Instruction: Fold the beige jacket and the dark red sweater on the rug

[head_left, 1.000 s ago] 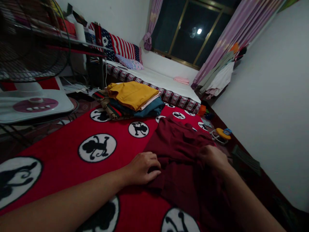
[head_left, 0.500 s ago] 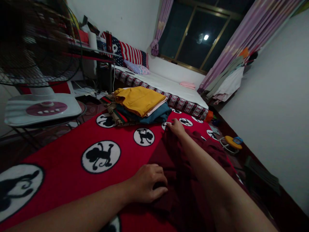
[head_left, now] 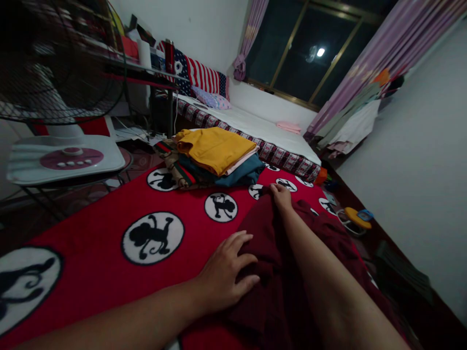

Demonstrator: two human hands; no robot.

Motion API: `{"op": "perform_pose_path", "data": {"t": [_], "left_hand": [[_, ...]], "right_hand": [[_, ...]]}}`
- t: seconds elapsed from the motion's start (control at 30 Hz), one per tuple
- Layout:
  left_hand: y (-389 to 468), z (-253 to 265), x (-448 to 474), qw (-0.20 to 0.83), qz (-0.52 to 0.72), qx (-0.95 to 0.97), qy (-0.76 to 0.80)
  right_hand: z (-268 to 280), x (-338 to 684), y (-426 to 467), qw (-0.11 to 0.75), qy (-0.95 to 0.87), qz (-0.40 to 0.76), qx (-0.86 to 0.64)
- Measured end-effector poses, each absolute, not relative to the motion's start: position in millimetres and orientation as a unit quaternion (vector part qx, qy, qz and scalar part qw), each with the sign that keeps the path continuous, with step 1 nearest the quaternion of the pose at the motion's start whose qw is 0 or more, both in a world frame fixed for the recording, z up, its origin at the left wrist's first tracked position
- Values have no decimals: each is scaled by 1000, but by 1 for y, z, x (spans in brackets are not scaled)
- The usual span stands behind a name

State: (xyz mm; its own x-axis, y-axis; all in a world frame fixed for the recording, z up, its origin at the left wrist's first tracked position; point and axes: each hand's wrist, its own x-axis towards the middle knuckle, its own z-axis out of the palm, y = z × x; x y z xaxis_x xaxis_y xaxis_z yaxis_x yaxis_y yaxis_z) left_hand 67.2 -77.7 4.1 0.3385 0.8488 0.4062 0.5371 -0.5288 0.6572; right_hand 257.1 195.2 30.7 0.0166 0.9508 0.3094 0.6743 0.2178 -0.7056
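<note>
A dark maroon garment (head_left: pixel 260 233) lies spread on a red blanket (head_left: pixel 95 223) printed with black figures in white circles; its exact kind does not show. My right hand (head_left: pixel 280 195) is closed in a pinch on the garment's far edge and lifts it a little. Nearer to me, my left hand (head_left: pixel 231 272) rests at the garment's left side with its fingers apart, touching the cloth. My right forearm covers part of the garment. Beyond the hands sits a stack of folded clothes, a yellow garment (head_left: pixel 215 148) on top and a teal one (head_left: pixel 241 174) beneath.
On the left an electric fan (head_left: pixel 65 155) stands on a stool. A bed (head_left: pixel 251 129) with pillows runs along the back below a window. A desk (head_left: pixel 146 75) holds several items. Clothes (head_left: pixel 355 126) hang at right, above a yellow-topped stool (head_left: pixel 356 218).
My right hand has pulled the garment's far edge up and slightly right. My left hand's fingers have spread from a curled pose. The view has shifted slightly.
</note>
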Motion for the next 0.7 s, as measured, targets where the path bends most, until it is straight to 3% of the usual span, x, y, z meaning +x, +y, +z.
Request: {"op": "perform_pose_path", "data": {"t": [0.23,0.37,0.5,0.63,0.7], "left_hand": [[-76,2,67,231,369,781,448],[-77,7,66,221,367,791,437],[-81,16,66,174,372,819,401],[-83,20,66,171,327,851,374],[-82,18,67,175,298,862,371]], "right_hand": [[52,286,182,305,-657,305,-618],[67,313,159,201,-694,368,-586],[73,323,142,104,-741,302,-591],[76,324,131,-22,-762,151,-629],[70,322,124,-43,-755,76,-649]]}}
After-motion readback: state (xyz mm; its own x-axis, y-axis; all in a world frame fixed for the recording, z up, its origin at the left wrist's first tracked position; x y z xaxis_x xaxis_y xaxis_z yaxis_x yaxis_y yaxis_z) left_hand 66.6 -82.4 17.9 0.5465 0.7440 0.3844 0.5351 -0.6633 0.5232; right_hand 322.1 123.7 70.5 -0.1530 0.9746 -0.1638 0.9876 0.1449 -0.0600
